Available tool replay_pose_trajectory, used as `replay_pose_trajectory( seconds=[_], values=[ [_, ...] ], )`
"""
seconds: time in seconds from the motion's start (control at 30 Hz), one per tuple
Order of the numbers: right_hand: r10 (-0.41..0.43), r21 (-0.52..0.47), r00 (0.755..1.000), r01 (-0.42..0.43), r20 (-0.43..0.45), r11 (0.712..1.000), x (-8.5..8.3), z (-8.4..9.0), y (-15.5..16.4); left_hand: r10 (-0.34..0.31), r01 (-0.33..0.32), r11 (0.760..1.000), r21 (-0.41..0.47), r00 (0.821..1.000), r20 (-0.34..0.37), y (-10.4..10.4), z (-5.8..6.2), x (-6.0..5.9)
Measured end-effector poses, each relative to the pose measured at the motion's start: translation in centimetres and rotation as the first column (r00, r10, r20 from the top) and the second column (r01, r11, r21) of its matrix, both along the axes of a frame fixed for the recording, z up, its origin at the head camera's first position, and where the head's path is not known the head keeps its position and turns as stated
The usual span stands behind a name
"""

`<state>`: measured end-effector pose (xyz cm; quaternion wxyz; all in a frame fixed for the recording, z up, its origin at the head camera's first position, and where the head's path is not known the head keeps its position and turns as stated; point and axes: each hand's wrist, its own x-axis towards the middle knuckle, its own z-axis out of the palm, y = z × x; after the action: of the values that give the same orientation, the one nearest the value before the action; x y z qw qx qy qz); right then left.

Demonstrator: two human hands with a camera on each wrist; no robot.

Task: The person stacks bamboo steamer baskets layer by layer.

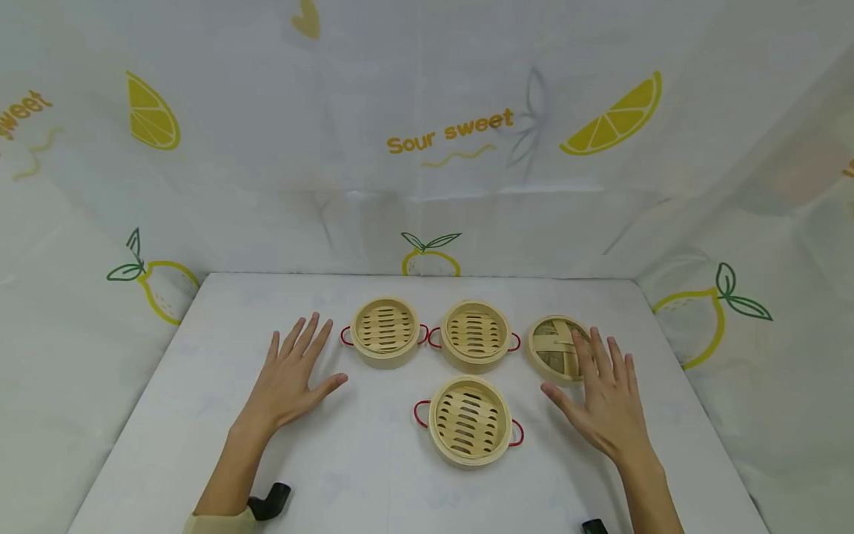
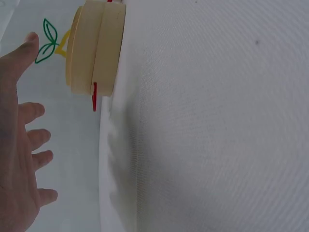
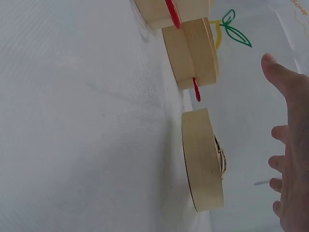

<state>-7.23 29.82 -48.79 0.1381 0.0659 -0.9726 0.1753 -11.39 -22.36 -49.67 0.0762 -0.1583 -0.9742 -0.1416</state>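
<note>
Three small bamboo steamer baskets with red side handles sit on the white table: a back left basket (image 1: 385,331), a back middle basket (image 1: 476,335) and a front basket (image 1: 469,421). Their slatted bases face up. To the right of them lies a woven bamboo steamer lid (image 1: 555,350). My left hand (image 1: 293,382) hovers over the table left of the back left basket, fingers spread, holding nothing. My right hand (image 1: 606,400) is held above the table with fingers spread; in the head view its index finger overlaps the lid's right side. In the right wrist view, the hand is apart from the lid (image 3: 202,162).
A white cloth with lemon prints (image 1: 427,141) hangs behind and at both sides of the table (image 1: 360,475). Black straps or mounts (image 1: 270,502) show at the wrists. The two back baskets stand close together, their facing handles nearly meeting.
</note>
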Motion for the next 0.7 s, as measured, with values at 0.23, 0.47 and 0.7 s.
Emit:
replay_pose_trajectory(
  seconds=[0.23, 0.47, 0.7],
  values=[
    [0.013, -0.017, 1.000, -0.013, -0.024, 1.000, 0.1, -0.1, -0.2, -0.015, 0.015, 0.999, 0.029, 1.000, -0.005, 0.0, -0.5, -0.3],
    [0.048, -0.062, 0.998, -0.050, -0.042, 0.997, 0.2, -0.1, -0.6, -0.031, 0.027, 0.994, 0.110, 0.999, 0.032, 0.2, -0.8, -0.5],
    [0.090, -0.168, 0.996, -0.090, -0.011, 0.982, 0.5, -0.2, -1.3, -0.039, -0.008, 0.968, 0.249, 0.982, 0.185, 0.7, -1.2, -0.8]
  ],
)
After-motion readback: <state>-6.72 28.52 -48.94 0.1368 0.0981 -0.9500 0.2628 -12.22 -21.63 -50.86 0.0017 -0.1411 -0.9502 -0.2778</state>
